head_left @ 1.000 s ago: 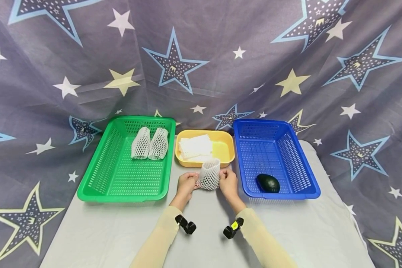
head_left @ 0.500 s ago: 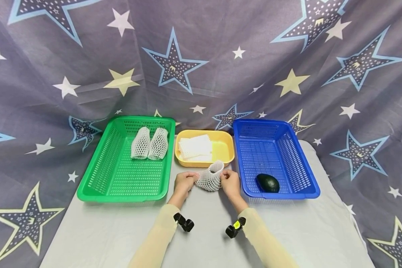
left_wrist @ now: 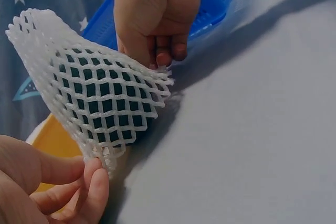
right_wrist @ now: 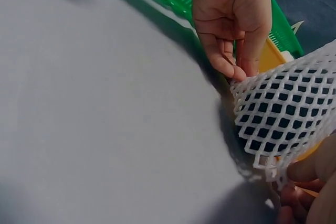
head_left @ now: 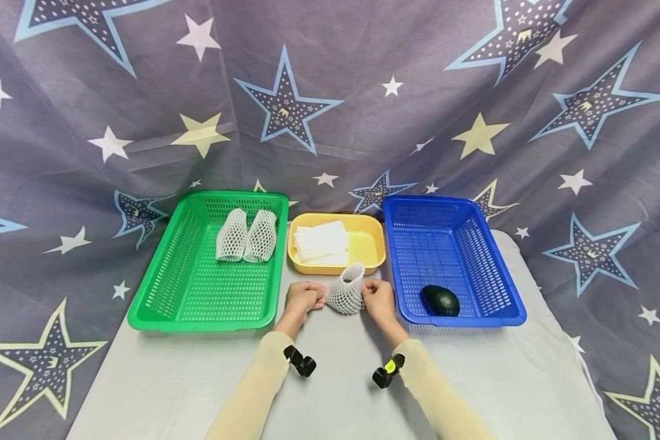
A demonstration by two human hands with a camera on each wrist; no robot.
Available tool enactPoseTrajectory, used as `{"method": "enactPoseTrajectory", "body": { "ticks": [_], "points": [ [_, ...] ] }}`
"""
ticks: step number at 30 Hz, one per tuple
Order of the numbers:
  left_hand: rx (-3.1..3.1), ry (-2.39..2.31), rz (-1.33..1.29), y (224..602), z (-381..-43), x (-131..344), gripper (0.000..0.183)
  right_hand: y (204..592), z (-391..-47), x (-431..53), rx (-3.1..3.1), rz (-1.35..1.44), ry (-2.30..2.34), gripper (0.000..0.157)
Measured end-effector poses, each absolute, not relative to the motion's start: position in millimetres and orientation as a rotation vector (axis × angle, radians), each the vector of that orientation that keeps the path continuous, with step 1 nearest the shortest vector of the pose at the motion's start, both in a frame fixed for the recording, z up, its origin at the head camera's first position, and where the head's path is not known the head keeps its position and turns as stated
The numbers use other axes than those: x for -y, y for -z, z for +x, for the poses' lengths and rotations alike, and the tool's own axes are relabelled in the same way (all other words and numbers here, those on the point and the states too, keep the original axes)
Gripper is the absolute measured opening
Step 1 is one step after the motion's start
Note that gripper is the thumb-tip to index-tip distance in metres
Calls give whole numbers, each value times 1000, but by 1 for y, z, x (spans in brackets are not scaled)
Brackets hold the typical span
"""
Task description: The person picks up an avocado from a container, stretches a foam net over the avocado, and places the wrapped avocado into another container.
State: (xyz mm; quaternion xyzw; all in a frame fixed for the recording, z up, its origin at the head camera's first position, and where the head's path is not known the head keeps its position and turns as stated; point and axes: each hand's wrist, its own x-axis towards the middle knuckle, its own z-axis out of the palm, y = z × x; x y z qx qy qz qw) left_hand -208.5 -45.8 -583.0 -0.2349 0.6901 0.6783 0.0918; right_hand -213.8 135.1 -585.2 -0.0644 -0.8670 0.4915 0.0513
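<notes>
A white foam net sleeve (head_left: 345, 296) stands on the table between my hands, its narrower end up. Through its mesh a dark green avocado (left_wrist: 107, 98) shows in the left wrist view. My left hand (head_left: 304, 297) pinches the lower edge of the sleeve on the left, thumb against fingers. On the opposite side, my right hand (head_left: 379, 300) pinches that lower edge too. In the right wrist view the spread mesh (right_wrist: 286, 106) stretches between both hands, with the dark fruit behind it.
A green basket (head_left: 200, 326) at left holds two net-wrapped pieces (head_left: 260, 237). Behind my hands, a yellow tray (head_left: 375, 244) contains a stack of flat white nets (head_left: 321, 239). The blue basket (head_left: 506, 321) at right holds another dark avocado (head_left: 440, 300).
The sleeve's lower edge has been drawn wider and its upper end has tipped slightly right. Both forearms have shifted a little outward.
</notes>
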Motion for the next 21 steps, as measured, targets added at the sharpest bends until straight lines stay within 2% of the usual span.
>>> {"method": "enactPoseTrajectory", "body": {
  "ticks": [21],
  "points": [
    [-2234,-1897,-691,591,-208,40,5,591,-217,-131,2733,-234,-1344,10]
  ]
}}
